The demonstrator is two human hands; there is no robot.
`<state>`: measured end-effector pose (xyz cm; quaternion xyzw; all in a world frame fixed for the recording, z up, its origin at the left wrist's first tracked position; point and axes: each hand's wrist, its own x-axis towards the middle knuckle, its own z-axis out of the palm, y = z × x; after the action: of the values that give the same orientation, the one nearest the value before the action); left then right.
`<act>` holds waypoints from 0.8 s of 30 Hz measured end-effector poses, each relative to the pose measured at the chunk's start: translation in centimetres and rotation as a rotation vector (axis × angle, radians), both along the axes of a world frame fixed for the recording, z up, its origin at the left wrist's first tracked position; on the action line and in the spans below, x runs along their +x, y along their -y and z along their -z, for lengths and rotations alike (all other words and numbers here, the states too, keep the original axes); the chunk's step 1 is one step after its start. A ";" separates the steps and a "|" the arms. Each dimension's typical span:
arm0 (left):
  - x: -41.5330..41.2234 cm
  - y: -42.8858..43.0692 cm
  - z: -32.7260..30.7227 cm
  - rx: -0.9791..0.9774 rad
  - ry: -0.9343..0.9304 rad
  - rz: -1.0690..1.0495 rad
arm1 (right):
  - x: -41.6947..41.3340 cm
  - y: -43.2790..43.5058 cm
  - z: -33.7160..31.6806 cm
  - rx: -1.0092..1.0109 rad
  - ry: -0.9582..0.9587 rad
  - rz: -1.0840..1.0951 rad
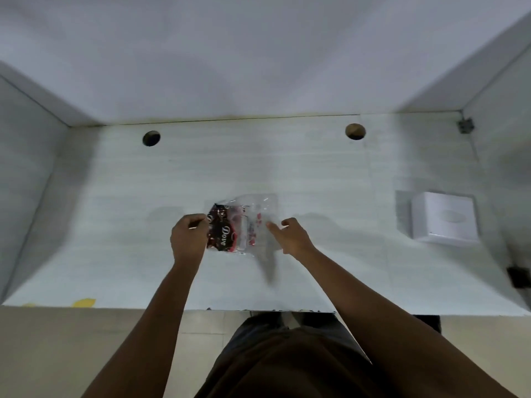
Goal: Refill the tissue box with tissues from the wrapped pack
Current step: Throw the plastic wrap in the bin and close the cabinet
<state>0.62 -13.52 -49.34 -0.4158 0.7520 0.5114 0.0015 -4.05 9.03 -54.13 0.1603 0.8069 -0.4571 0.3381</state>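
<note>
The wrapped tissue pack [240,224] lies near the middle of the white table [316,173]. Its plastic wrap is dark brown and printed at the left end, clear with pink marks at the right. My left hand [188,237] pinches the dark left end of the wrap. My right hand [288,235] is at the pack's right end, fingers on the clear plastic. The white tissue box [444,218] stands far to the right on the table, its oval slot facing up, apart from both hands.
Two round cable holes [151,138] [355,131] sit near the table's back edge. Grey partition walls close in the left, back and right sides. A small dark object [518,275] is at the right edge. A yellow mark [83,302] lies on the front left edge.
</note>
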 end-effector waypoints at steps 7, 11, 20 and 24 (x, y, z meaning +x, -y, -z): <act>-0.2 2.3 4.4 0.009 0.358 0.172 | -0.8 5.9 0.2 -0.066 0.157 0.144; 0.1 0.5 5.0 0.284 0.264 0.202 | -0.1 7.7 0.5 -0.014 0.138 0.064; -1.5 -1.8 5.1 0.674 0.179 0.186 | 3.1 1.7 -2.3 -0.254 0.034 0.318; -2.2 -5.4 3.9 0.753 0.174 0.327 | 5.2 -2.9 -2.3 -0.278 -0.035 0.675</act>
<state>-1.62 -8.08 -53.28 -0.3029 0.5659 0.7065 0.2980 1.19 11.96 -51.82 0.3621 0.6444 -0.6509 0.1730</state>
